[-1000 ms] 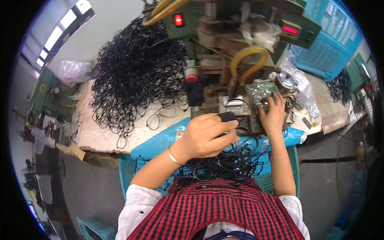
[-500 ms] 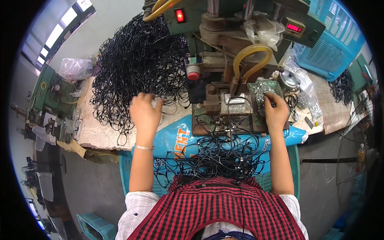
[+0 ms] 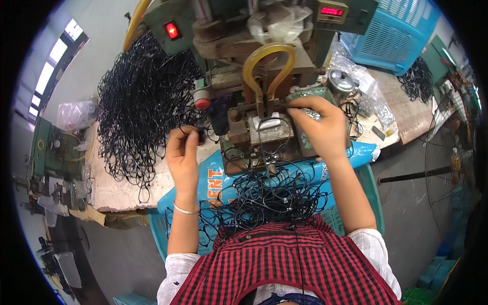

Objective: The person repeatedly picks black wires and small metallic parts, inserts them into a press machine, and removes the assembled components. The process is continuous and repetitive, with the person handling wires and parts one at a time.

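My left hand (image 3: 183, 160) is closed, thumb against fingers, on a thin black cord (image 3: 202, 133) at the edge of a large heap of looped black cords (image 3: 145, 107). To the right, my right hand (image 3: 323, 127) has thumb and forefinger pinched beside the press's die block (image 3: 272, 133); anything between the fingertips is too small to make out. One black cord loop hangs over the front of that block. Partly behind my right hand lies a green tray (image 3: 333, 94) with small shiny metal pieces. More black cords (image 3: 277, 198) are bunched over my lap on a blue plastic sheet (image 3: 208, 175).
The green press (image 3: 229, 35) stands ahead, with a red-lit switch (image 3: 172, 30), a red button (image 3: 202, 103) and a yellow hose (image 3: 246, 63). A lidded metal pot (image 3: 343, 81) and blue crate (image 3: 389, 35) stand right. A fan (image 3: 452, 168) is at far right.
My right hand has left the metal pieces in the tray and moved left toward the die. My left hand has gone from spread fingers to a pinch on a cord. The view has shifted.
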`<action>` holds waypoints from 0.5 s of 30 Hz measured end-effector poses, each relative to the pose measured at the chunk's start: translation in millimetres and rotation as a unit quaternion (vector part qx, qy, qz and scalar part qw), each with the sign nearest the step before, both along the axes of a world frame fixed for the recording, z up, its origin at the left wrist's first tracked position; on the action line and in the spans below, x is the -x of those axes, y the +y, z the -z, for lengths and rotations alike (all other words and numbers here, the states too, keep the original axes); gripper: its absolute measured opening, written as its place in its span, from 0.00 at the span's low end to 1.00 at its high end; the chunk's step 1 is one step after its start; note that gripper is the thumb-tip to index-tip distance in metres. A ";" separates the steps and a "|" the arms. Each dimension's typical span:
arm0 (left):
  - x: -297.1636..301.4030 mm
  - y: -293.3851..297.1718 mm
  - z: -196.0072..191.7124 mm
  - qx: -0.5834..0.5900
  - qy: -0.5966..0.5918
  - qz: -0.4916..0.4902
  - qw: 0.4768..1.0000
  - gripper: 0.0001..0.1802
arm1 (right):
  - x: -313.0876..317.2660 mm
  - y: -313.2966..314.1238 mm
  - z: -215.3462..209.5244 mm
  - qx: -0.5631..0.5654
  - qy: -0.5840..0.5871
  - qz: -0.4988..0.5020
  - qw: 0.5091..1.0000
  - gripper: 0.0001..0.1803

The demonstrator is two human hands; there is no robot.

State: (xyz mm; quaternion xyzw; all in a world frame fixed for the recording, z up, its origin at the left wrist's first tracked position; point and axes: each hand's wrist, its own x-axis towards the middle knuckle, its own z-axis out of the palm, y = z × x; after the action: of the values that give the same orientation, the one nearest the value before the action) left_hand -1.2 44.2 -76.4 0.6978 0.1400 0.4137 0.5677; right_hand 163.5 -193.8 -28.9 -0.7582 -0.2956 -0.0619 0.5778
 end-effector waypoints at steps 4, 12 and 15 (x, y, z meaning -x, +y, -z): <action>21.3 -0.5 -9.8 0.288 -0.046 0.206 0.934 0.05 | 10.5 30.6 10.1 -0.131 0.114 -0.072 0.982 0.17; -27.1 -12.1 -99.6 -0.188 -0.114 0.031 0.975 0.06 | 22.5 39.1 -3.9 -0.163 0.171 -0.081 0.968 0.29; -34.3 -9.6 -100.2 -0.099 -0.178 0.059 0.977 0.04 | 31.0 38.7 -10.6 -0.192 0.232 -0.097 0.949 0.30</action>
State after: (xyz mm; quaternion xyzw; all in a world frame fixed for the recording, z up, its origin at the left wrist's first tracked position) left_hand 33.1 34.6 23.8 0.6724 -0.0466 0.5090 0.5354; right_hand 132.4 -155.1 -18.3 -0.5943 -0.2080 0.1163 0.7681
